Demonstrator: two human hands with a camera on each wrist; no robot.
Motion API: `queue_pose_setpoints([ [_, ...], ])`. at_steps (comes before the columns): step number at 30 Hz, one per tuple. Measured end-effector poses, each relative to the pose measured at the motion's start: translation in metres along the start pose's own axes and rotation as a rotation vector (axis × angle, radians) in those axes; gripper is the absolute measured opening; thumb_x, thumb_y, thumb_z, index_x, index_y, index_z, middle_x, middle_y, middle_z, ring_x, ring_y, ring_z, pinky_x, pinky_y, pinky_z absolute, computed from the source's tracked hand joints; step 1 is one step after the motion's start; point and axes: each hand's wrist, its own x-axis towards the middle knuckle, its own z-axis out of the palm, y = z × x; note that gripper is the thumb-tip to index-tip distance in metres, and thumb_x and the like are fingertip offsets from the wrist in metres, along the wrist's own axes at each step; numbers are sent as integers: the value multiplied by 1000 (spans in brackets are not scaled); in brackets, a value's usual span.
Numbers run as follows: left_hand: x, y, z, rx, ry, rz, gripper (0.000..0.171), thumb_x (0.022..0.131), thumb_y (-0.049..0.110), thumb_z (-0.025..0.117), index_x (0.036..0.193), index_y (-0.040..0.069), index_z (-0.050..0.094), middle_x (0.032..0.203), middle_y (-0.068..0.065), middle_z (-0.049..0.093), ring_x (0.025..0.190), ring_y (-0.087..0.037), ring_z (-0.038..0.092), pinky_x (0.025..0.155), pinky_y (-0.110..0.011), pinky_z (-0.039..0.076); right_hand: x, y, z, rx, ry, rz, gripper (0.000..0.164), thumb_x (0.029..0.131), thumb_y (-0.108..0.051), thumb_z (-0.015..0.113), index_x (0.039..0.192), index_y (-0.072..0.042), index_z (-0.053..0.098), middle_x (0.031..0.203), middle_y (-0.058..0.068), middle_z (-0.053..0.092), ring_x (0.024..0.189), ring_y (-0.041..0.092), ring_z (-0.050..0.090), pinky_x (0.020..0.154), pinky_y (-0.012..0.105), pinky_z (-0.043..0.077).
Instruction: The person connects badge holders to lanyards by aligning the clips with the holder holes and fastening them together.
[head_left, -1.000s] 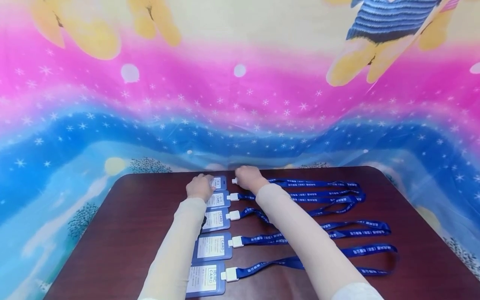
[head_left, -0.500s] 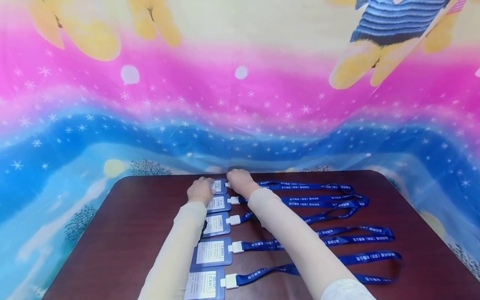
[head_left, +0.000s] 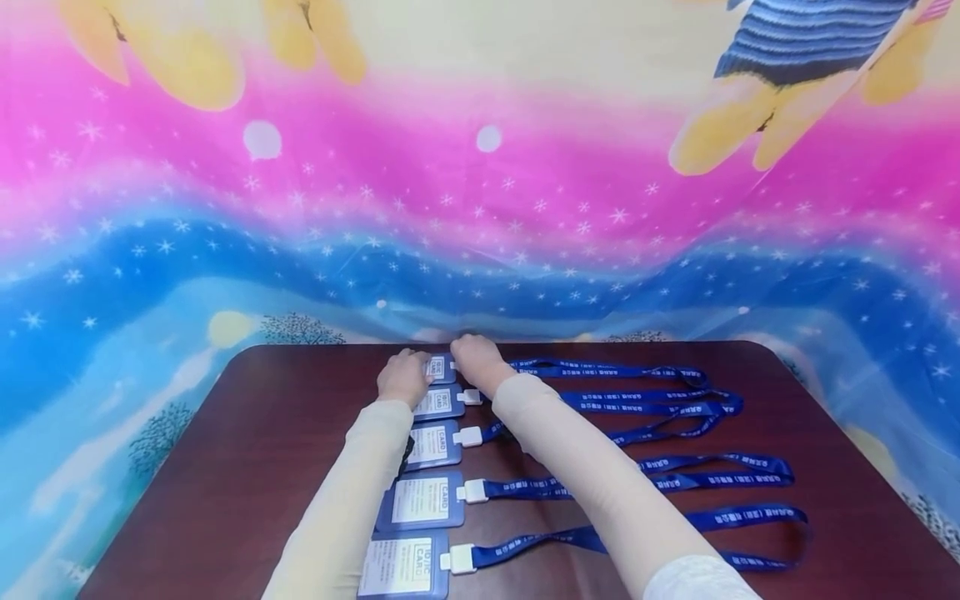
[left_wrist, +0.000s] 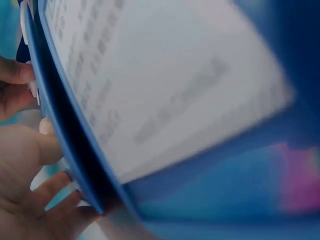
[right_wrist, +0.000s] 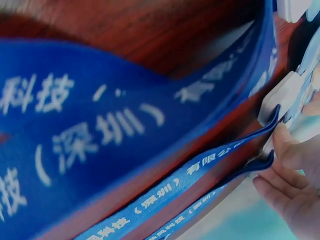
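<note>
At the far end of a column of blue-framed ID card holders, my left hand (head_left: pixel 403 377) grips the left side of the farthest card holder (head_left: pixel 438 367). The left wrist view has my left thumb and fingers (left_wrist: pixel 47 145) on a card holder's edge. My right hand (head_left: pixel 480 360) is just right of that holder. In the right wrist view, my right fingers (right_wrist: pixel 282 147) pinch the white clip (right_wrist: pixel 268 146) at the end of a blue lanyard (right_wrist: pixel 200 162). The joint between clip and holder is mostly hidden by the hand in the head view.
Nearer holders, such as the closest card holder (head_left: pixel 405 567), lie in a column with white clips (head_left: pixel 462 558) and blue lanyards (head_left: pixel 750 517) stretching right. They rest on a dark reddish-brown table (head_left: pixel 225 467). A printed cloth (head_left: pixel 525 208) hangs behind the far table edge (head_left: pixel 600 343).
My right hand has moved left, bringing the white clip and its lanyard up to the farthest card holder. My left hand stays on that holder.
</note>
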Motion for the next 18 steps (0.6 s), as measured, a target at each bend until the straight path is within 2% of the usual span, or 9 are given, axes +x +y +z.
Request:
queue_pose_setpoints([
  [4,6,3,2,-19,9,-12,44,96,20,66,138,13,59,146,-17,47,131,-37,46,97,-55,46,3,6,2,12,11,23,15,95,-8,65,110,-8,68,106,9,67,97,23,65,83,35,55],
  [8,10,5,6,-63,-7,-25,45,96,18,65,140,11,58,147,-18,45,134,-36,43,101,-54,43,2,12,4,64,-13,54,16,99,-17,61,109,-9,70,107,7,67,95,22,65,82,37,55],
  [12,9,5,5,-144,-51,-25,48,95,6,58,144,8,52,153,-19,37,141,-37,32,109,-57,33,-7,16,-2,118,-65,62,21,99,-26,62,109,-11,71,107,5,68,94,21,65,80,39,55],
  [16,6,8,-2,-218,-53,18,56,90,-2,51,146,4,48,157,-19,31,146,-38,22,114,-61,20,-25,14,-18,209,-90,19,36,99,-31,62,128,-9,64,123,8,65,112,23,61,91,40,51],
  [18,2,10,-7,-235,-26,57,58,87,-2,52,145,3,48,156,-19,32,146,-38,22,115,-59,20,-40,10,-27,269,-71,-21,43,99,-30,62,135,-7,59,130,10,62,119,25,58,96,42,49],
])
